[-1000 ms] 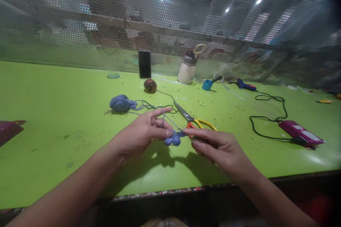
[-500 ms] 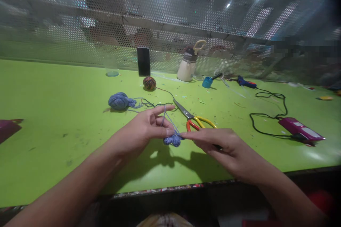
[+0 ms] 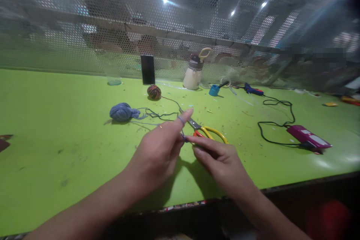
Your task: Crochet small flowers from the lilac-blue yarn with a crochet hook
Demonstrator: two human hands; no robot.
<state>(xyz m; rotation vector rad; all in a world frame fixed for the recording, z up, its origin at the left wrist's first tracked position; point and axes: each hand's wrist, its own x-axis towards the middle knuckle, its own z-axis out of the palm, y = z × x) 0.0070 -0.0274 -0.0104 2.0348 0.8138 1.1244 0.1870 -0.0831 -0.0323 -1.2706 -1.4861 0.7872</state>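
Bent round a small blue-purple crochet piece [image 3: 184, 139], my left hand [image 3: 160, 150] hides most of it. A strand of the same yarn loops over its raised index finger. My right hand [image 3: 218, 159] is closed in a pinch at the piece, its index finger pointing left, on what looks like a thin crochet hook, nearly all covered by the fingers. The blue-purple yarn ball [image 3: 120, 112] lies left of my hands, its strand running toward them. Just beyond my fingers lie scissors [image 3: 206, 130] with yellow and red handles, partly covered.
A multicoloured yarn ball [image 3: 154, 92] trails a strand toward the scissors. Behind stand a phone [image 3: 147, 69], a bottle [image 3: 193, 77] and a blue pot [image 3: 214, 90]. At right lie a glue gun [image 3: 253, 89], its black cord and a magenta box [image 3: 308, 137]. A mesh panel [image 3: 174, 30] borders the table.
My left hand has rolled over, its back now toward me, so the crochet piece that showed below its fingers is mostly hidden. The right hand has stayed at the piece. The view has shifted slightly.
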